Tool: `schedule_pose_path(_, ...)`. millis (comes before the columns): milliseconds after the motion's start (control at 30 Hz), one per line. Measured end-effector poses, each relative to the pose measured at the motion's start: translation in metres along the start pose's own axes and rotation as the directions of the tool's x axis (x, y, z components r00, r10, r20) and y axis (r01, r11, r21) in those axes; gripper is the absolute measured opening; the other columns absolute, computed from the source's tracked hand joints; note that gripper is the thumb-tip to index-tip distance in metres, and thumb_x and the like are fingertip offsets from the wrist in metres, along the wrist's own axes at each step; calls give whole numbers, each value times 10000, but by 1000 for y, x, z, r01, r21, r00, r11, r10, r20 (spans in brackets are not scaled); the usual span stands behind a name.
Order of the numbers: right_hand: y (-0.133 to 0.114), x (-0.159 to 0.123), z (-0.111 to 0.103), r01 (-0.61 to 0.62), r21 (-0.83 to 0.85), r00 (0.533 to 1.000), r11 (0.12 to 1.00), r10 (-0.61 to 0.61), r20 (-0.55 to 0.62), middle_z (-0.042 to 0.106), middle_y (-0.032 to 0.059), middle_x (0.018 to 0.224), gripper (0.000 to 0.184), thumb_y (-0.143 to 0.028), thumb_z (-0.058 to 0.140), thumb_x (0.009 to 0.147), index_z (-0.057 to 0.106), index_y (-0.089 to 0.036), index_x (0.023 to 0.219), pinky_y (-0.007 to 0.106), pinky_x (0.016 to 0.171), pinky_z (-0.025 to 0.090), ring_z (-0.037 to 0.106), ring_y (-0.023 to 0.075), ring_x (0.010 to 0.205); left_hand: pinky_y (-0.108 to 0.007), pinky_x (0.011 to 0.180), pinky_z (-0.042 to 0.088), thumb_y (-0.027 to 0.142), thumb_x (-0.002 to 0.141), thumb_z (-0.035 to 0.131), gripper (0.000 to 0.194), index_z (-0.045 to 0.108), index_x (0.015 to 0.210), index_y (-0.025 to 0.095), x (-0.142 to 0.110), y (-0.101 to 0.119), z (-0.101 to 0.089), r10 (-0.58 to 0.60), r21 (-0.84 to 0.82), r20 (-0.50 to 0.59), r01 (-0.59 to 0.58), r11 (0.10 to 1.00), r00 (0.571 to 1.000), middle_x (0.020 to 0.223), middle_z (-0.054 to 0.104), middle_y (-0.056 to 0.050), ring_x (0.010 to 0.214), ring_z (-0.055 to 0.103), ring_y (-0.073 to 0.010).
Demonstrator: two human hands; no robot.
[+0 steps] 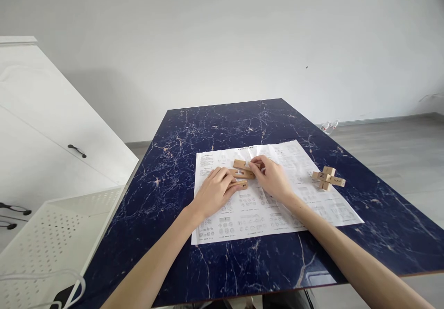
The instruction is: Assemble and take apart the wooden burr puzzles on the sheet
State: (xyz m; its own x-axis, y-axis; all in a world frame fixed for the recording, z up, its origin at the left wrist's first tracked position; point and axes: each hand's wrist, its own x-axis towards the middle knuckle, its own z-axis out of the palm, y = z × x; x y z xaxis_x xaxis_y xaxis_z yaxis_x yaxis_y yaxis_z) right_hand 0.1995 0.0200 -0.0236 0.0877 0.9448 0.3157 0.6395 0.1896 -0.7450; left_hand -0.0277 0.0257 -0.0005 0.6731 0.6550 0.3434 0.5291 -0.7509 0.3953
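Three notched wooden puzzle pieces lie close together on a printed instruction sheet. My left hand has its fingers closed on the nearest puzzle piece, which bears a dark mark like a 2. Just beyond it lies the middle puzzle piece, its notch facing up. My right hand pinches the right end of the farthest puzzle piece; its fingertips cover that end. To the right, an assembled wooden cross-shaped puzzle with numbers on its faces stands by the sheet's edge.
The sheet lies on a dark blue marbled table. On the left stand a white cabinet and a perforated white bin with a white cable. Clear plastic bottles stand on the floor behind the table.
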Motion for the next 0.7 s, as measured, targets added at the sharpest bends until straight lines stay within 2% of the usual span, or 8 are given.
schedule_pose_path(133, 7, 1, 2, 51, -39, 999, 998, -51, 12, 758, 103, 1046, 203, -356, 540, 1035, 695, -226, 1049, 403, 750, 548, 711, 274, 885, -462, 921, 579, 562, 1078, 494, 399, 615, 954, 202, -1, -1, 1, -19, -2, -20, 19, 1000, 1000, 1068, 618, -73, 1040, 620, -256)
schedule_pose_path(300, 13, 1, 5, 90, -61, 995, 994, -87, 57, 723, 130, 1126, 250, -344, 520, 1055, 741, -241, 1112, 471, 870, 562, 676, 329, 1064, -477, 942, 587, 534, 1098, 460, 364, 631, 1087, 213, -2, -2, 2, -33, 18, 8, 33, 999, 999, 1176, 607, -89, 1108, 615, -268)
schedule_pose_path(533, 18, -1, 11, 150, -83, 984, 985, -141, 109, 698, 115, 1131, 293, -337, 500, 1076, 773, -265, 1153, 504, 951, 551, 636, 330, 1098, -497, 954, 587, 537, 1081, 499, 337, 602, 1105, 217, -2, -3, 1, -30, 8, -32, 30, 1000, 999, 1228, 564, -97, 1145, 590, -282)
schedule_pose_path(700, 16, -1, 12, 161, -72, 981, 984, -151, 126, 698, 115, 1124, 288, -321, 509, 1067, 773, -247, 1157, 508, 947, 556, 640, 321, 1081, -470, 989, 569, 449, 1075, 563, 231, 649, 1075, 235, -3, -2, -1, -2, -24, -25, 2, 1000, 1000, 1223, 552, -79, 1173, 569, -270)
